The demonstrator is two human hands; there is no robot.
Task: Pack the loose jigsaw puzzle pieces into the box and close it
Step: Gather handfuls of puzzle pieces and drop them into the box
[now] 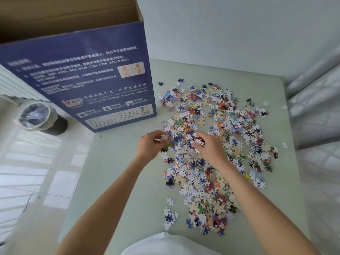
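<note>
Seen from above, a person's two bare forearms reach forward over a pale green table [114, 172]. Nearest the viewer, the loose jigsaw puzzle pieces [211, 155] begin as a thin scatter and thicken into a wide, untidy heap that covers the right half of the table. The pieces are small and interlocking in shape, many showing white or tan backs, others bright patches of blue, red, orange and black. Both hands work at the left edge of the heap. The left hand [150, 146] has its fingers curled, pinching a few pieces between thumb and fingertips. The right hand [207, 144], just beside it, is cupped with fingers bent around a small clutch of pieces. Beyond the hands, at the table's far left, stands the box [88, 78], a tall dark blue carton printed with white text and a lettered grid, its top open to show a brown cardboard inside. On the floor to the left stands a lined waste bin [39, 118].
</note>
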